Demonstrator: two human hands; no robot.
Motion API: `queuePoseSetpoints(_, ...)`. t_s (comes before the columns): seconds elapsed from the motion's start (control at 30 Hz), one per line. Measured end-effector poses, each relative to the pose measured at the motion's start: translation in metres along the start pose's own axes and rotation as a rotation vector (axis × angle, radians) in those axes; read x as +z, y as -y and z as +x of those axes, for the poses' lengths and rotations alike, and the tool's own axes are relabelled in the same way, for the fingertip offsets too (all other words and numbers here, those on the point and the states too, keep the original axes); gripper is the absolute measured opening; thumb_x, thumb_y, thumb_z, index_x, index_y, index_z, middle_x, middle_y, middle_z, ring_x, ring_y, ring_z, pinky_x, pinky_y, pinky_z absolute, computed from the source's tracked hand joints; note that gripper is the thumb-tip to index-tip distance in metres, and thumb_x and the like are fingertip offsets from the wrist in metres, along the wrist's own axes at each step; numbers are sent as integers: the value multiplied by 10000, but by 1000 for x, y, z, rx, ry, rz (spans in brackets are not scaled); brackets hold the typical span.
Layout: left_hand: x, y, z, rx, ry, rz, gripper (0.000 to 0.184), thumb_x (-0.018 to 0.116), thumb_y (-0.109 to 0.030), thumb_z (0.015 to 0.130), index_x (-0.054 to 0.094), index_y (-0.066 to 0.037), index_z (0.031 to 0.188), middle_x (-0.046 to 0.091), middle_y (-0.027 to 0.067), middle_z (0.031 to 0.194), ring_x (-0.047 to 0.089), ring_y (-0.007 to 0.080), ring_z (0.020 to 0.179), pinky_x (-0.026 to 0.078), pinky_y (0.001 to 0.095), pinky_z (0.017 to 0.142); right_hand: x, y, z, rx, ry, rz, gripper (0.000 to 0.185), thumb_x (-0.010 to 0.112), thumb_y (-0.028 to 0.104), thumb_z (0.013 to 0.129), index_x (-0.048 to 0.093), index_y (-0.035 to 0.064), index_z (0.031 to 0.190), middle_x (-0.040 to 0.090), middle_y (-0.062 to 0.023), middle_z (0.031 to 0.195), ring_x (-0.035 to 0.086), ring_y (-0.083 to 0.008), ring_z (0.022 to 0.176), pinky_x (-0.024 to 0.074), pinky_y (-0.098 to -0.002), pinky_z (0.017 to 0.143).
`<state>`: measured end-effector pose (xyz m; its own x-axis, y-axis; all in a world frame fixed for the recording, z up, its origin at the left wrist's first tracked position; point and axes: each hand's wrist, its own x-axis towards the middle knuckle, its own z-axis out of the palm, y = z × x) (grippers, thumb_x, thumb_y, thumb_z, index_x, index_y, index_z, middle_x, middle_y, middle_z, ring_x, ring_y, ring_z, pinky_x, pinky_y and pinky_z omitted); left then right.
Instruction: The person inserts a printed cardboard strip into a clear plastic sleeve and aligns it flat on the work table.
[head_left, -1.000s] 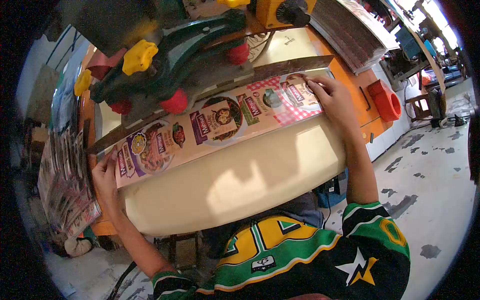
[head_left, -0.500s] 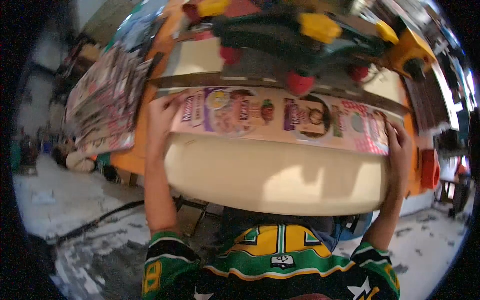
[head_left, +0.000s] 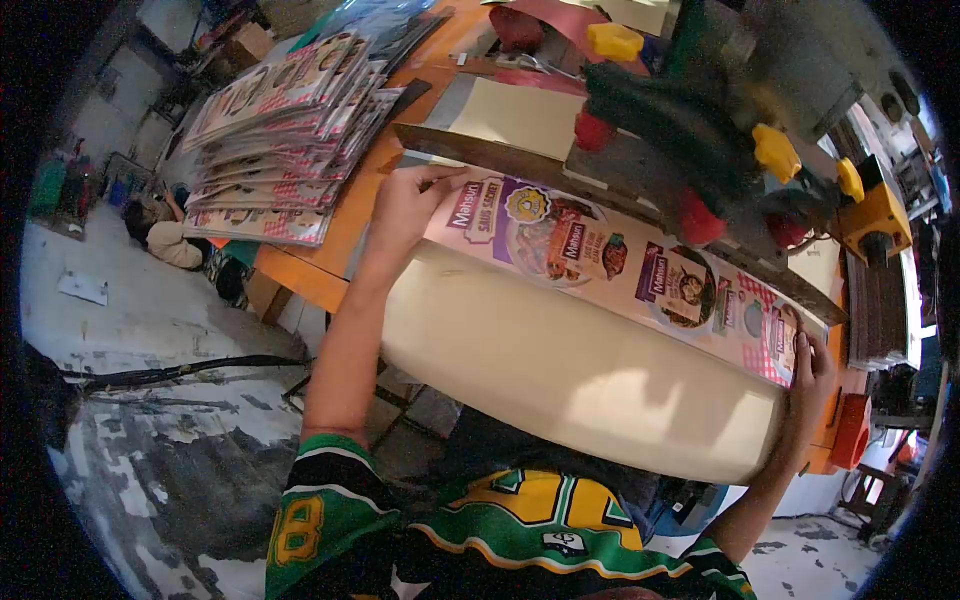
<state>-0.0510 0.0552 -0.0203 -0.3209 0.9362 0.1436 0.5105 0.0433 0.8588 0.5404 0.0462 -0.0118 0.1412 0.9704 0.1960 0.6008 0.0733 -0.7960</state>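
Observation:
A long printed sheet [head_left: 620,255] with pink food pictures and the word "Mahsuri" lies across the cream board [head_left: 570,370], its far edge along a dark metal bar [head_left: 500,152]. At the sheet's left end is my left hand [head_left: 408,208], its thumb and fingers closed at the edge. My right hand [head_left: 814,368] pinches the opposite end, with some fingertips hidden. Just beyond the bar stands a dark green machine [head_left: 680,125] with red and yellow knobs.
Several stacked printed sheets [head_left: 280,140] sit on the orange table [head_left: 315,282] to the left. A red-orange container [head_left: 851,430] is near the right edge. Someone crouches [head_left: 170,235] on the floor at far left. A black cable [head_left: 190,372] crosses the floor.
The head view has turned, so the sheet and board now slant down to the right and the stack shows more fully. Both hands stay at the sheet's ends.

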Motion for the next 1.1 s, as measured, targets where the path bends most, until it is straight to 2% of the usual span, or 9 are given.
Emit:
queuePoseSetpoints(0.07, 1, 6, 1, -30, 21, -36, 230, 706, -134, 947, 764, 17, 1111, 771, 75, 944, 657, 95, 837, 527, 269, 758, -5, -14, 5, 21, 23, 1, 226, 627, 176, 1017, 711, -32, 1049, 669, -22, 906, 571, -86, 835, 440, -232, 707)
queuePoseSetpoints(0.2, -1, -4, -1, 17, 34, -20, 242, 713, -163, 947, 768, 15, 1100, 775, 82, 945, 661, 102, 833, 525, 270, 759, -8, -15, 7, 23, 36, -36, 243, 626, 184, 1022, 708, -39, 1071, 668, -20, 911, 577, -87, 845, 447, -232, 723)
queuePoseSetpoints(0.27, -1, -15, -6, -11, 15, 0, 258, 712, -183, 948, 765, 23, 1095, 776, 89, 945, 664, 105, 833, 524, 276, 762, -9, -6, 4, 134, 54, -46, 252, 619, 180, 1027, 705, -47, 1097, 673, -29, 925, 584, -91, 855, 459, -236, 744)
queuePoseSetpoints(0.5, 0, -4, -3, -5, 12, 26, 247, 698, -165, 948, 765, 11, 1107, 781, 102, 963, 679, 118, 848, 530, 288, 789, -3, 4, 0, 54, 23, -33, 252, 605, 177, 1036, 711, -41, 1107, 686, -36, 943, 589, -87, 859, 462, -237, 747)
queuePoseSetpoints(0.57, 1, -5, -4, 37, -11, 57, 232, 721, -193, 932, 777, -22, 1078, 780, 134, 900, 694, 130, 761, 525, 302, 711, -1, -2, 1, 11, 6, 0, 250, 604, 180, 1031, 709, -42, 1075, 679, -29, 907, 575, -83, 831, 445, -232, 718)
queuePoseSetpoints(0.77, 0, -7, -4, 73, -33, 57, 236, 726, -192, 925, 775, -19, 1077, 780, 140, 905, 705, 146, 770, 528, 305, 713, -1, 11, -2, 61, 3, -72, 240, 607, 186, 1017, 690, -39, 1003, 658, -23, 842, 539, -79, 776, 409, -236, 672)
queuePoseSetpoints(0.93, 1, 3, -2, 50, -15, 4, 236, 727, -192, 923, 776, -16, 1074, 779, 146, 911, 710, 156, 774, 531, 309, 718, -2, 2, 0, 33, 14, -27, 249, 605, 195, 1022, 714, -26, 1060, 691, -55, 875, 599, -106, 827, 466, -269, 735)
queuePoseSetpoints(1.0, -1, -2, -4, 45, -15, 6, 239, 730, -196, 921, 776, -16, 1073, 779, 148, 912, 710, 159, 773, 532, 311, 720, -2, -3, 0, 48, 12, 18, 266, 600, 200, 1029, 718, -26, 1104, 720, -84, 938, 629, -121, 869, 489, -284, 777)
queuePoseSetpoints(1.1, -2, -6, -5, -12, 38, 38, 253, 681, -166, 956, 761, 19, 1109, 775, 93, 969, 666, 117, 857, 522, 282, 781, -4, -12, 2, 40, 9, -7, 279, 605, 214, 1026, 711, -25, 1123, 728, -98, 971, 635, -124, 882, 494, -291, 787)
